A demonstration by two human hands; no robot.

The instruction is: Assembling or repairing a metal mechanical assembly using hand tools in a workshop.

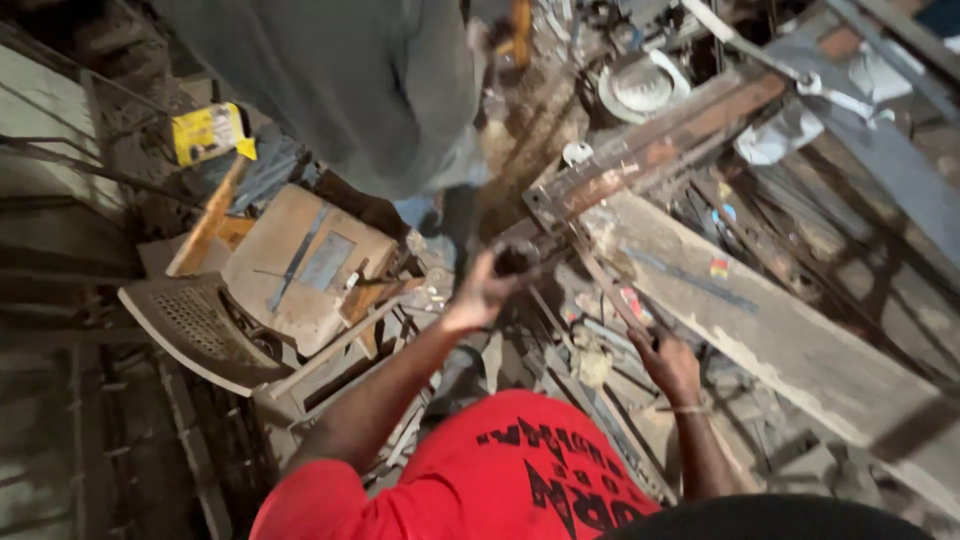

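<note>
We are looking down past a red printed shirt (pixel 520 470) nearest the lens; our left hand (pixel 482 292) is raised, fingers curled shut around a small dark lump-shaped object (pixel 516 261), too blurred to identify; our right hand (pixel 668 362) is sitting lower, fingers wrapped on a thin dark metal rod (pixel 610 295) that is running up toward the rusty steel angle frame (pixel 650 150); a string band is showing at that wrist. The rod is looking stiff, rusty and gritty, so probably not slippery; we are judging it light enough for one hand and best gripped low, clear of the frame joint. The long pale worn wooden plank (pixel 790 340) beside it is looking heavy and rigid, a two-hand lift at its edges. Containers: a beige perforated plastic chair seat (pixel 195 325) is lying tipped at left, holding only scrap pieces; a yellow rectangular packet (pixel 207 132) is sitting further back, contents hidden. Another person in grey clothing (pixel 360 80) is standing just ahead.
</note>
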